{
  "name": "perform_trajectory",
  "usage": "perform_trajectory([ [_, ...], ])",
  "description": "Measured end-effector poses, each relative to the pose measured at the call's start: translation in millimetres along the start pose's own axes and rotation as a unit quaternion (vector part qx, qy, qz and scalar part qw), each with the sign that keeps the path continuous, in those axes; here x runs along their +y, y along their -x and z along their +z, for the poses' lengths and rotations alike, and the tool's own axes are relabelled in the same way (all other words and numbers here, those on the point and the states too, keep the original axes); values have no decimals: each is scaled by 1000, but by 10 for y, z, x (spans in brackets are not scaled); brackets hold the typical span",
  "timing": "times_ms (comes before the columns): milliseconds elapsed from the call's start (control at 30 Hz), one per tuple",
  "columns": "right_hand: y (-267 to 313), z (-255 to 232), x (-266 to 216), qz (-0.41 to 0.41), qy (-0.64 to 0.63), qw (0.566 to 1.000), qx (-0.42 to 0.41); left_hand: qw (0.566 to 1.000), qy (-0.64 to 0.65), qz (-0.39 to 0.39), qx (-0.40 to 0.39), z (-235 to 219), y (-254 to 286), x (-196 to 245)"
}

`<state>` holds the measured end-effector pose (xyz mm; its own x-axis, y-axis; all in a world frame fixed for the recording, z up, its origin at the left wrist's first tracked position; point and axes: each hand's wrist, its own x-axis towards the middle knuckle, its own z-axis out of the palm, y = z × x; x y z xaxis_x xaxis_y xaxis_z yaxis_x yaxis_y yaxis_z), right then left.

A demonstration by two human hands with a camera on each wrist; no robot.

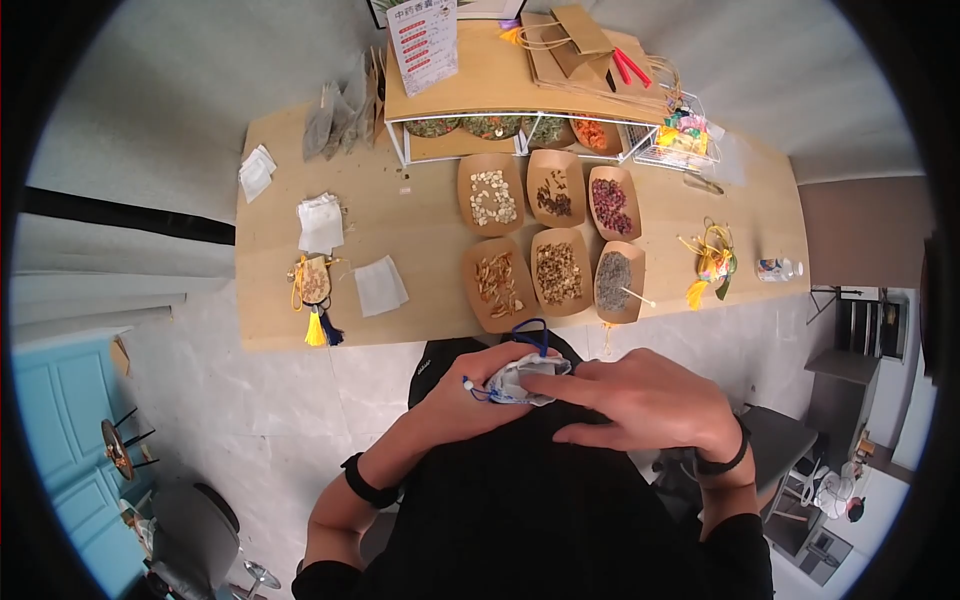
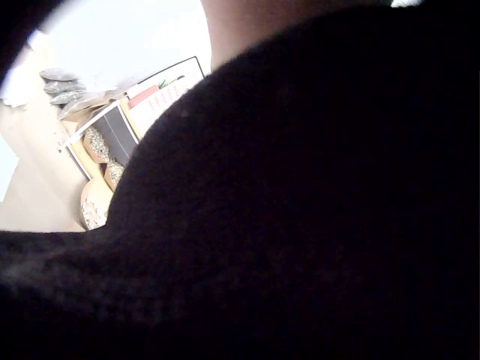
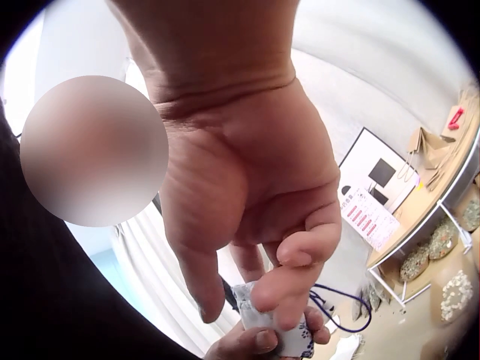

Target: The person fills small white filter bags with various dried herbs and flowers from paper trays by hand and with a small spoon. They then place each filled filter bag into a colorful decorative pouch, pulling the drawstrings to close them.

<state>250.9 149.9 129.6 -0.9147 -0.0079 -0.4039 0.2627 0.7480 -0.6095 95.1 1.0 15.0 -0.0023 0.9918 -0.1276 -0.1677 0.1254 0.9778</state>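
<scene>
In front of the body, past the table's near edge, my left hand [image 1: 455, 405] grips a small white drawstring pouch [image 1: 507, 385] with blue patterning. A blue cord [image 1: 533, 330] loops out of its far side, and a white bead hangs on the near cord. Something whitish shows inside the pouch's open mouth. My right hand [image 1: 650, 400] reaches in from the right, its index fingertip pushed into that mouth. From the right wrist view, the right thumb [image 3: 201, 292] hangs apart from the pouch [image 3: 296, 343]. Black cloth covers most of the left wrist view, hiding the left hand.
On the wooden table [image 1: 430, 220] stand several paper trays of dried herbs, one tray [image 1: 612, 300] with a small stick. White bags [image 1: 320, 222], tasselled sachets [image 1: 713, 262] and a bottle [image 1: 778, 269] lie around them. A shelf [image 1: 500, 80] stands behind.
</scene>
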Motion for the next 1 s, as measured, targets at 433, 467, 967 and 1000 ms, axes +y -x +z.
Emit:
perform_trajectory([
  [433, 20, -15, -34, 39, 93, 993, 67, 999, -25, -38, 31, -58, 6, -54],
  [467, 4, 13, -5, 30, 82, 994, 67, 999, -25, -38, 30, -56, 4, -37],
  [967, -18, 79, 23, -13, 55, 989, 133, 998, -23, -55, 3, -45, -16, 77],
  [1000, -13, 69, 10, -15, 38, 985, 165, 990, 30, -138, -8, -79, -11, 93],
])
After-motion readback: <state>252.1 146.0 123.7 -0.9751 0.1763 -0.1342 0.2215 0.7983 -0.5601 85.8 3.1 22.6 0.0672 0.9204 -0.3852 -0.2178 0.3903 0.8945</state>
